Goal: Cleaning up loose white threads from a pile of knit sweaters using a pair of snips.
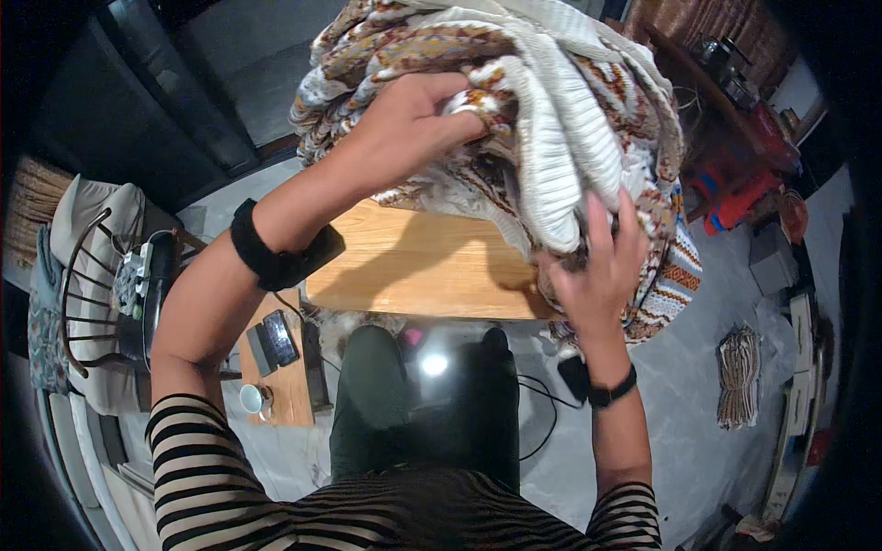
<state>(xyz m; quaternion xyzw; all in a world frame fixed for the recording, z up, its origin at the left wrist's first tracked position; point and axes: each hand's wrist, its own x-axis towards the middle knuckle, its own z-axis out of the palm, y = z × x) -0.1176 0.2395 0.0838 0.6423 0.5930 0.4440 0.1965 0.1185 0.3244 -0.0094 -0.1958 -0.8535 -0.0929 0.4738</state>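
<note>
A large heap of patterned knitwear (427,52) in white, brown and mustard covers the far part of a wooden table (427,262). My left hand (431,113) grips a fold of the patterned knit between thumb and fingers. To the right of that fold, white ribbed knit bands (551,165) hang down towards me. My right hand (603,268) is at the lower end of these bands, its fingers spread and blurred by motion. Whether it pinches any of the knit is unclear. Some striped knit (679,282) drapes over the table's right side.
Left of my legs, a low wooden surface (300,399) holds a phone (281,337) and a mug (255,399). A chair (89,296) stands farther left. A tied knit bundle (739,379) lies on the floor at right. A black cable (555,420) runs beside my right leg.
</note>
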